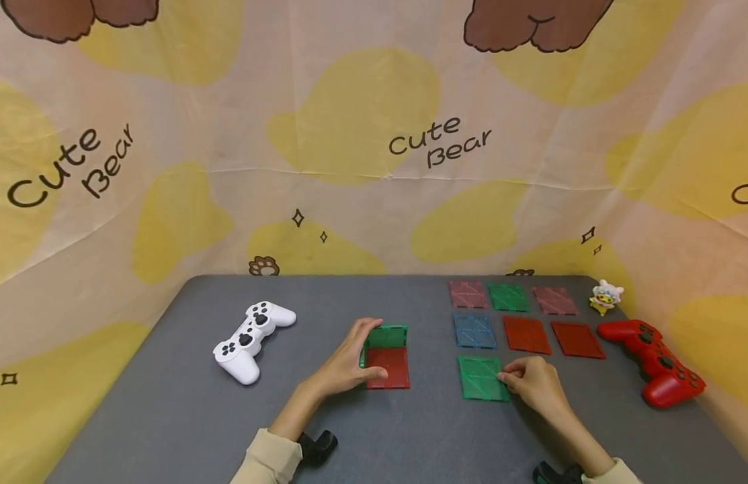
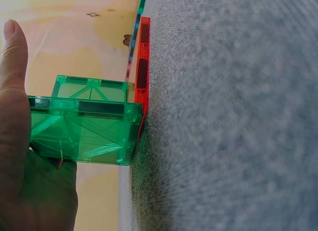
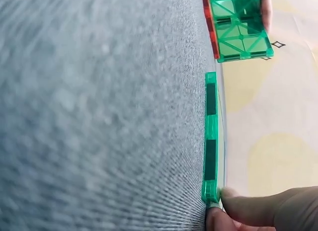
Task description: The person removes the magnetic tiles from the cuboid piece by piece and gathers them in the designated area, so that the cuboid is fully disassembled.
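Observation:
My left hand [image 1: 345, 361] curves around the upright green magnetic tiles [image 1: 393, 335], fingers at their back corner and thumb extended across the front. These tiles rise from the left and back edges of a flat red magnetic tile [image 1: 388, 371]. In the left wrist view, part of the hand shows through the green plastic [image 2: 84, 134]. At the right, my right hand [image 1: 535, 384] pinches the right edge of a flat green magnetic tile [image 1: 481, 378] between thumb and fingers. This tile lies on the table, and its side edge [image 3: 211, 136] fills the middle of the right wrist view.
Behind the green tile lie a blue tile [image 1: 474, 331], two red tiles [image 1: 527, 335] and a back row of pink [image 1: 467, 294] and green tiles [image 1: 508, 297]. A white game controller [image 1: 253, 341] is at left; a red controller [image 1: 654, 363] and small figurine [image 1: 606, 297] are at right.

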